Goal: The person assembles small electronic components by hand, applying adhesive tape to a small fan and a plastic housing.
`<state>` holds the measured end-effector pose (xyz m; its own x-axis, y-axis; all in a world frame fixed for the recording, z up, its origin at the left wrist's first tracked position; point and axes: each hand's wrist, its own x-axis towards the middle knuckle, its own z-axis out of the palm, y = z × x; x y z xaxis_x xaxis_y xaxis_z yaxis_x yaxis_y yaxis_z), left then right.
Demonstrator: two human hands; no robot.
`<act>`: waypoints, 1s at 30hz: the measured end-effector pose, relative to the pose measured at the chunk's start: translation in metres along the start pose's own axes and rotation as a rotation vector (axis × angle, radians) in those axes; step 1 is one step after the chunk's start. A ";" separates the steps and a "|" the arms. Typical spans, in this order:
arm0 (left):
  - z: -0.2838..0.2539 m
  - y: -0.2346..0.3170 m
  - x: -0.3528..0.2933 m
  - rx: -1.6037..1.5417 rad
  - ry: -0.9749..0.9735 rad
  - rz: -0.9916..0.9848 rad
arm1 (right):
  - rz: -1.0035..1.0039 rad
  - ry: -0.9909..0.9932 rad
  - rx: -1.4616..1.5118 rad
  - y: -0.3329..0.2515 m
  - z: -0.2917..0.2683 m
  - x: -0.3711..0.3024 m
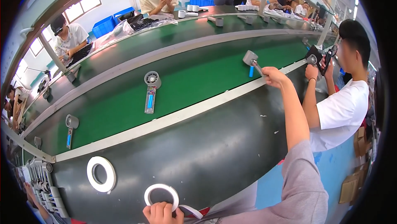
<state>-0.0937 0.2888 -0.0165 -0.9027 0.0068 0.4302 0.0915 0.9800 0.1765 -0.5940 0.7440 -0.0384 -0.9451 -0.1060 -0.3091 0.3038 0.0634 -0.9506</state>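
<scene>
My right hand (275, 77) reaches out over the green conveyor belt, its fingers closed round the handle end of a grey handheld fan (250, 57). A blue cylinder (251, 72) shows beside that handle; whether it is attached I cannot tell. Low in the picture, my left hand (163, 213) curls over the near rim of a white tape roll (161, 187) on the dark worktop. A loose tape strip (192, 212) curves away beside it. Another white tape roll (111, 175) lies flat to the left.
On the belt (194, 75) lie an open-handled fan (150, 91) with a blue cell and another fan (71, 127) farther left. A pale rail (173, 120) edges the worktop. To my right, a co-worker (339, 100) handles a fan. Grey parts (45, 187) are stacked at left.
</scene>
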 end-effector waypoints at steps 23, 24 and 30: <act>0.013 0.070 0.079 -1.259 -0.317 -0.260 | 0.092 -0.711 0.221 0.055 0.193 -0.331; 0.018 0.071 0.077 -1.260 -0.318 -0.256 | 0.116 -0.710 0.209 0.055 0.196 -0.335; 0.010 0.079 0.089 -1.146 -0.715 -0.458 | -0.099 -0.443 0.030 0.079 0.209 -0.352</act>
<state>-0.1710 0.3684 0.0263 -0.9277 0.1740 -0.3302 -0.2888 0.2256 0.9304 -0.2119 0.5789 -0.0101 -0.8293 -0.5246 -0.1926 0.2243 0.0032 -0.9745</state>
